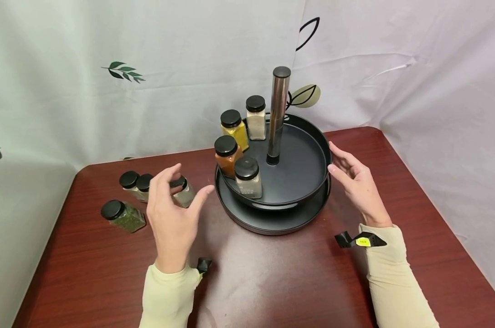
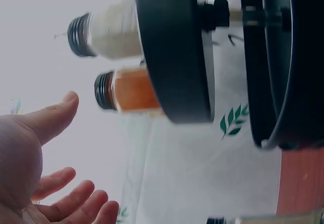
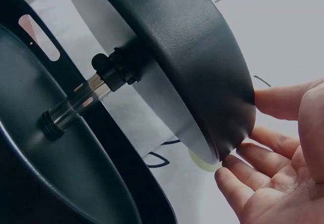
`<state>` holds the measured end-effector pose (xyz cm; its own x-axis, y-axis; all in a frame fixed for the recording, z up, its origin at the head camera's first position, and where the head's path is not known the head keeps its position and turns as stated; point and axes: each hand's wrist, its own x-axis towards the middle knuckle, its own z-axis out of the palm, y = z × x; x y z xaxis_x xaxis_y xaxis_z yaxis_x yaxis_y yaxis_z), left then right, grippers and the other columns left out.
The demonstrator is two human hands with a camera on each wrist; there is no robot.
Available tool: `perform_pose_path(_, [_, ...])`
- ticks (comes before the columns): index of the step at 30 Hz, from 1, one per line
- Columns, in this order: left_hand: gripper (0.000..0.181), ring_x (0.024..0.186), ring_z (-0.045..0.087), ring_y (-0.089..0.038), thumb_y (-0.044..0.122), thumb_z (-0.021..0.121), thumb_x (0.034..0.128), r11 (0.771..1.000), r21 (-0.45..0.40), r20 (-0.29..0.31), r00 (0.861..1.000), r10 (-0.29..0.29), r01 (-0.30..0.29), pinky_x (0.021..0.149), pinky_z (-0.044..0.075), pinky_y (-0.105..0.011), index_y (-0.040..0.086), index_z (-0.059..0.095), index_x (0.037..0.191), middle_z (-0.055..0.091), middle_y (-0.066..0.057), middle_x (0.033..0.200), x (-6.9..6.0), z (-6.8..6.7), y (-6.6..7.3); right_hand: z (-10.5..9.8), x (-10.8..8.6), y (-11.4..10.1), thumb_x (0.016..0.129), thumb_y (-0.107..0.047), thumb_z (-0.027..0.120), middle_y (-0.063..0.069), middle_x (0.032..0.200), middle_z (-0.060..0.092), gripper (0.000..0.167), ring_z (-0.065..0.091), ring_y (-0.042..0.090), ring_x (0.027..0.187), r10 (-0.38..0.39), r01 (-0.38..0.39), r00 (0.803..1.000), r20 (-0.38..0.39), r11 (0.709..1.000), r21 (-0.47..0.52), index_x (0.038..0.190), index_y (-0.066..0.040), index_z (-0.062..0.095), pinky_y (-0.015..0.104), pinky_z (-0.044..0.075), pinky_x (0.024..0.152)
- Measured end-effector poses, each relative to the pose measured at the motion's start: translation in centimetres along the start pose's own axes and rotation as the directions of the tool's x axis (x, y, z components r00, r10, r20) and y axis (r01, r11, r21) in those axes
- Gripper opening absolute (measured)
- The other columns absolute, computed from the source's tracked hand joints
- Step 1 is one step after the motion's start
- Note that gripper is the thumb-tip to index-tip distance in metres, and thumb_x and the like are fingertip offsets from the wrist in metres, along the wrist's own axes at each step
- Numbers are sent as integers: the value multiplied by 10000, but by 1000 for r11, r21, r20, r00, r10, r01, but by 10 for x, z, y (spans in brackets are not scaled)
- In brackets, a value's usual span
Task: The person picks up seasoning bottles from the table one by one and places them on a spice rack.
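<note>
Head: black round two-tier tray stand point(image 1: 298, 171) with shiny metal pole point(image 1: 278, 109) is set near the back edge of reddish wooden counter point(image 1: 268, 273), white cloth point(image 1: 190, 91) hung behind; open room left in front. Left hand point(image 1: 169, 216) held empty, thumb wide.

Left wrist: black-capped clear jars point(image 2: 136, 89) carried on upper tray point(image 2: 172, 51); likely breakable, stand best gripped by pole.

Right wrist: smooth, stiff-looking tray wall touched by spread fingertips of right hand point(image 3: 278, 183).
</note>
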<state>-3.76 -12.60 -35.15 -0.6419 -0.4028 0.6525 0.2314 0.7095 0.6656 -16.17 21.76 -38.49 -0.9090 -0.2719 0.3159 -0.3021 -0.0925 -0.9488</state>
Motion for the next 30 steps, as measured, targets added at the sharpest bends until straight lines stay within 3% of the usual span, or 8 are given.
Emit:
perform_pose_path(6, [676, 1126, 589, -235, 251, 918, 738, 997, 57, -34, 999, -41, 43, 908, 494, -333, 89, 626, 1326, 611, -132, 1226, 4, -14, -14, 2, 0, 1, 1003, 34, 544, 214, 1556, 387, 524, 409, 228, 1428, 4, -4, 1000, 9, 999, 46, 1507, 37, 402, 201, 401, 1064])
perform_pose_path(15, [643, 1064, 558, -289, 247, 910, 752, 981, 164, -66, 994, -93, 102, 869, 419, -304, 68, 637, 1306, 592, -161, 1243, 11, -32, -40, 4, -1, 1, 1003, 25, 550, 207, 1565, 376, 545, 381, 249, 1445, 20, -21, 999, 26, 999, 44, 1522, 19, 385, 193, 397, 1063])
perform_pose_path(20, [647, 1055, 520, -304, 205, 900, 760, 956, 238, -95, 984, -152, 171, 875, 373, -344, 47, 617, 1320, 561, -181, 1301, 13, -46, -50, 1, 1, 2, 1004, 31, 544, 200, 1585, 343, 564, 341, 251, 1466, 27, -31, 998, 60, 997, 67, 1538, 6, 363, 193, 386, 1073])
perform_pose_path(25, [663, 1255, 458, -323, 180, 878, 782, 917, 294, -130, 961, -242, 271, 1047, 341, -437, 43, 581, 1358, 532, -185, 1350, 12, -60, -61, -3, 3, 3, 1001, 59, 527, 207, 1602, 305, 587, 320, 241, 1476, 23, -31, 995, 98, 996, 82, 1550, 12, 327, 190, 361, 1091])
perform_pose_path(30, [765, 1358, 369, -316, 204, 865, 800, 857, 319, -121, 915, -386, 404, 1158, 238, -454, 74, 492, 1455, 468, -184, 1427, 10, -73, -68, -6, 6, 4, 1002, 57, 523, 204, 1610, 287, 598, 310, 235, 1481, 19, -28, 991, 130, 997, 67, 1559, 1, 313, 188, 343, 1103])
